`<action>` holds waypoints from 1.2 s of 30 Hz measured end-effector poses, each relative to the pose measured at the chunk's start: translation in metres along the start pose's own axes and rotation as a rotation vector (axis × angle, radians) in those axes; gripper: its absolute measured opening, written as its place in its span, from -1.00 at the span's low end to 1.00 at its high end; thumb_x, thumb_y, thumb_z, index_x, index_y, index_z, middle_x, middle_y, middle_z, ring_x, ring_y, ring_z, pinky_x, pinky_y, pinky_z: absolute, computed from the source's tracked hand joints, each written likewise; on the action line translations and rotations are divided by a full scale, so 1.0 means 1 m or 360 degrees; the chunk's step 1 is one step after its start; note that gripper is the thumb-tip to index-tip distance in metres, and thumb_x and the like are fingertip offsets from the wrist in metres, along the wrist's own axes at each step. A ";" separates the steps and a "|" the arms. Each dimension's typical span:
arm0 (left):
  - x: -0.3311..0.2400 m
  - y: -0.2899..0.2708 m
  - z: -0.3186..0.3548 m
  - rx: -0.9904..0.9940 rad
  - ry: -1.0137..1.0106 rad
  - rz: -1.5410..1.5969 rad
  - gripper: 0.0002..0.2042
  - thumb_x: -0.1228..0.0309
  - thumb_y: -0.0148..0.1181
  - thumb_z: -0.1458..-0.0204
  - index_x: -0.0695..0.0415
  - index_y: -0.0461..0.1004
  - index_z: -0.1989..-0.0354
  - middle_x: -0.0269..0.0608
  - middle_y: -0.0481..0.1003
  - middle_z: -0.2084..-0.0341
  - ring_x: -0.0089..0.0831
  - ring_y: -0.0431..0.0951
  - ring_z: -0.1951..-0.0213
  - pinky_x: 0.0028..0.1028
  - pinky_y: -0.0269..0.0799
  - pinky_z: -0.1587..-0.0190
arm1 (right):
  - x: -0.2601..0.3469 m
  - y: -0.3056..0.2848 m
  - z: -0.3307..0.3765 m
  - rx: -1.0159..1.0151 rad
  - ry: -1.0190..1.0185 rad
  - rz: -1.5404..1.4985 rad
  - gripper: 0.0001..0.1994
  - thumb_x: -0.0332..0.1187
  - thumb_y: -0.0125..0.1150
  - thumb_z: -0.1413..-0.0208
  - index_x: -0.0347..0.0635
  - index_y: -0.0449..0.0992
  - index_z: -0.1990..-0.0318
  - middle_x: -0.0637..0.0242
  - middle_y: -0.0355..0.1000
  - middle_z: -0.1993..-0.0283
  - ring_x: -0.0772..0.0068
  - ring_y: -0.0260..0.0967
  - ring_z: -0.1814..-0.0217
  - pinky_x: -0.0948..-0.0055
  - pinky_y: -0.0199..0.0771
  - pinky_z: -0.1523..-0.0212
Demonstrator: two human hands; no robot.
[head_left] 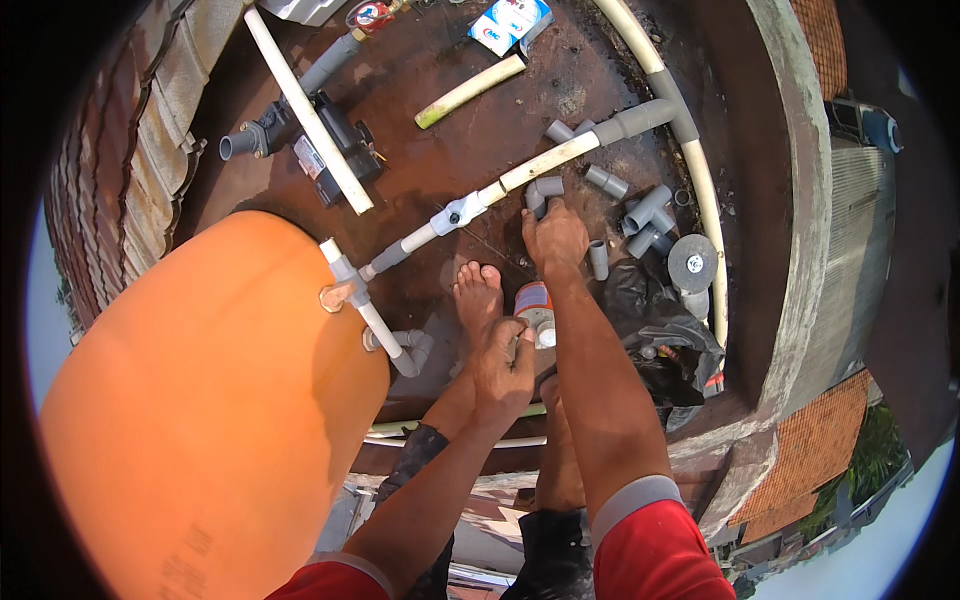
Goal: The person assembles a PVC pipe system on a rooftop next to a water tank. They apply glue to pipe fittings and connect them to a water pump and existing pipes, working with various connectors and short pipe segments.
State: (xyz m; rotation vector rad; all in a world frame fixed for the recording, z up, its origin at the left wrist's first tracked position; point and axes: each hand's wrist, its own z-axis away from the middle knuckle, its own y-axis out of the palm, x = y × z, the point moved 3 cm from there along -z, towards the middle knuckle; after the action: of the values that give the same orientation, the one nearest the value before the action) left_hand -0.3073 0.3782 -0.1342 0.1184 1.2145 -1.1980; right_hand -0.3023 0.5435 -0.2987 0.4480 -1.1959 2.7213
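Elbow fitting (546, 188), grey, noted in the head view at 1 o'clock from picture centre, just beside a pale pipe run (556, 158) that carries a light-blue valve (458, 213). Right hand (557, 238) between 1 and 2 o'clock, fingers bent down and close together at the elbow's lower end; cannot tell whether they grip it or only meet it. Left hand (503, 365) between 5 and 6 o'clock, loosely curled, thumb near the forefinger; cannot tell whether anything sits inside. Nearest to it: red-and-white can (533, 298) at 3 o'clock, close to centre, with a round white cap (545, 334) on the side toward the wearer. Bare foot (478, 296) at centre. Loose grey parts: coupling (606, 182) between 1 and 2, tee (650, 212) at 2, short sleeve piece (598, 260) between 2 and 3. Dark disc (692, 262) near 3; black plastic bag (665, 345) slightly past 3. Orange tank (210, 410) large at 8. Black pump (352, 140) between 10 and 11, white pipe (308, 110) lying across it. Cut pipe length (470, 90) at 12, blue-and-white box (508, 24) beyond it.
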 end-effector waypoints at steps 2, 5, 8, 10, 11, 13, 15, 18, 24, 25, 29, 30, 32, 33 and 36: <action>0.001 -0.002 0.001 0.0013 -0.0080 0.0022 -0.89 0.53 0.25 -0.29 0.31 0.52 0.11 0.05 0.59 0.18 -0.05 0.60 0.08 -0.21 0.48 -0.03 | -0.003 0.002 0.008 -0.0162 -0.0062 0.0002 -0.55 0.02 0.40 -0.17 -0.21 0.64 0.04 -0.01 0.62 0.00 -0.13 0.59 -0.11 -0.04 0.55 -0.20; 0.004 -0.001 -0.001 -0.0031 0.0061 0.0021 -0.89 0.53 0.26 -0.29 0.31 0.53 0.11 0.04 0.58 0.18 -0.08 0.60 0.09 -0.23 0.49 -0.03 | -0.011 -0.012 0.014 -0.0374 -0.0320 -0.0160 -0.60 -0.05 0.44 -0.12 -0.21 0.65 0.11 -0.01 0.59 0.05 -0.17 0.59 -0.03 -0.06 0.57 -0.13; 0.006 0.000 0.000 -0.0123 -0.0006 0.0031 -0.89 0.53 0.27 -0.28 0.32 0.54 0.12 0.05 0.58 0.18 -0.07 0.60 0.09 -0.22 0.49 -0.04 | -0.018 -0.042 0.032 -0.0423 -0.0490 -0.0234 -0.65 -0.09 0.45 -0.12 -0.21 0.64 0.16 -0.02 0.57 0.10 -0.20 0.57 0.01 -0.06 0.58 -0.04; 0.003 -0.002 0.000 -0.0075 -0.0069 0.0011 -0.87 0.51 0.24 -0.32 0.32 0.55 0.09 0.02 0.60 0.14 -0.12 0.61 0.06 -0.26 0.49 -0.08 | -0.026 -0.060 0.037 -0.0511 -0.0547 -0.0214 -0.66 -0.10 0.45 -0.13 -0.21 0.63 0.18 -0.01 0.56 0.13 -0.20 0.57 0.03 -0.06 0.59 0.00; 0.001 -0.004 0.000 -0.0056 -0.0098 -0.0004 -0.86 0.49 0.22 -0.34 0.32 0.55 0.07 0.00 0.60 0.12 -0.15 0.62 0.05 -0.28 0.49 -0.09 | -0.029 -0.070 0.038 -0.0554 -0.0581 -0.0212 -0.67 -0.11 0.45 -0.13 -0.21 0.62 0.19 0.00 0.55 0.15 -0.20 0.57 0.04 -0.06 0.59 0.02; -0.003 -0.004 0.000 -0.0008 -0.0040 -0.0019 -0.87 0.50 0.21 -0.34 0.33 0.55 0.09 0.01 0.60 0.13 -0.11 0.62 0.05 -0.27 0.48 -0.10 | -0.036 -0.081 0.026 -0.0427 -0.0553 0.0018 -0.66 -0.12 0.45 -0.13 -0.21 0.64 0.14 -0.01 0.57 0.12 -0.20 0.58 0.06 -0.07 0.59 0.01; -0.004 -0.002 -0.005 0.0005 0.0027 -0.0046 -0.87 0.49 0.19 -0.35 0.33 0.55 0.12 0.00 0.60 0.17 -0.08 0.61 0.06 -0.25 0.48 -0.08 | -0.045 -0.083 0.009 -0.0349 -0.0473 0.0085 -0.63 -0.10 0.45 -0.14 -0.21 0.66 0.08 0.00 0.61 0.04 -0.17 0.61 0.00 -0.06 0.62 -0.03; -0.006 0.000 -0.007 0.0017 0.0074 -0.0038 -0.88 0.49 0.18 -0.35 0.32 0.55 0.16 -0.01 0.60 0.22 -0.09 0.60 0.08 -0.23 0.48 -0.05 | -0.047 -0.079 -0.006 -0.0231 -0.0393 0.0227 -0.59 -0.04 0.45 -0.15 -0.18 0.67 0.03 0.00 0.63 0.00 -0.16 0.63 -0.04 -0.06 0.63 -0.05; -0.018 -0.007 -0.015 -0.0041 0.0069 0.0024 -0.89 0.49 0.22 -0.34 0.32 0.55 0.15 -0.02 0.60 0.22 -0.09 0.61 0.10 -0.23 0.49 -0.04 | -0.056 -0.063 -0.018 -0.0043 -0.0397 0.0431 -0.58 0.00 0.43 -0.14 -0.14 0.69 0.04 -0.03 0.67 0.05 -0.19 0.65 0.00 -0.09 0.64 -0.03; -0.021 -0.008 -0.017 -0.0073 0.0073 0.0023 -0.88 0.49 0.23 -0.33 0.32 0.55 0.14 -0.02 0.60 0.22 -0.11 0.61 0.09 -0.24 0.49 -0.05 | -0.062 -0.061 -0.020 0.0023 -0.0368 0.0486 -0.59 -0.01 0.43 -0.14 -0.14 0.69 0.04 -0.02 0.68 0.08 -0.19 0.65 0.01 -0.09 0.64 -0.03; -0.020 -0.028 -0.034 -0.0229 0.0100 -0.0075 -0.85 0.46 0.26 -0.35 0.29 0.54 0.05 -0.04 0.62 0.12 -0.20 0.64 -0.02 -0.30 0.51 -0.15 | -0.045 -0.073 -0.019 0.0003 -0.0450 0.0535 -0.62 -0.03 0.43 -0.15 -0.13 0.69 0.06 -0.03 0.68 0.19 -0.20 0.65 0.05 -0.11 0.64 -0.01; -0.009 -0.032 -0.037 -0.0361 0.0111 -0.0070 -0.83 0.47 0.28 -0.32 0.28 0.54 0.01 -0.01 0.61 0.09 -0.15 0.62 -0.05 -0.25 0.49 -0.19 | -0.017 -0.087 -0.014 0.0016 -0.0452 0.0499 -0.67 -0.12 0.43 -0.16 -0.20 0.67 0.11 -0.09 0.66 0.18 -0.24 0.63 0.06 -0.12 0.62 -0.01; 0.012 -0.043 -0.047 -0.0559 0.0061 0.0020 -0.77 0.48 0.30 -0.29 0.27 0.53 -0.06 0.04 0.59 0.02 -0.10 0.60 -0.12 -0.20 0.47 -0.26 | 0.040 -0.115 -0.014 -0.0119 -0.0687 0.0377 -0.65 -0.15 0.44 -0.17 -0.22 0.65 0.05 -0.08 0.64 0.04 -0.22 0.60 -0.04 -0.06 0.59 -0.10; 0.016 -0.052 -0.052 -0.0629 -0.0005 0.0114 -0.74 0.49 0.30 -0.29 0.26 0.52 -0.10 0.06 0.58 -0.01 -0.10 0.59 -0.15 -0.20 0.46 -0.29 | 0.069 -0.126 -0.014 -0.0181 -0.0800 0.0312 -0.64 -0.17 0.44 -0.17 -0.23 0.64 0.02 -0.08 0.62 -0.03 -0.21 0.59 -0.09 -0.03 0.58 -0.15; 0.006 -0.102 -0.077 -0.0708 -0.0324 0.0503 -0.72 0.52 0.25 -0.33 0.27 0.49 -0.17 0.01 0.55 -0.10 -0.23 0.59 -0.18 -0.29 0.48 -0.29 | 0.175 -0.154 -0.030 -0.0434 -0.1237 0.0290 -0.43 -0.24 0.52 -0.11 -0.23 0.49 -0.24 -0.06 0.46 -0.31 -0.13 0.42 -0.35 -0.02 0.41 -0.34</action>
State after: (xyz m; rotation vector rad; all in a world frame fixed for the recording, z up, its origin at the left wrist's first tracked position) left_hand -0.4344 0.3791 -0.1209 -0.1369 1.2017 -0.6315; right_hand -0.4371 0.6704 -0.1539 1.5035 -1.8096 2.5082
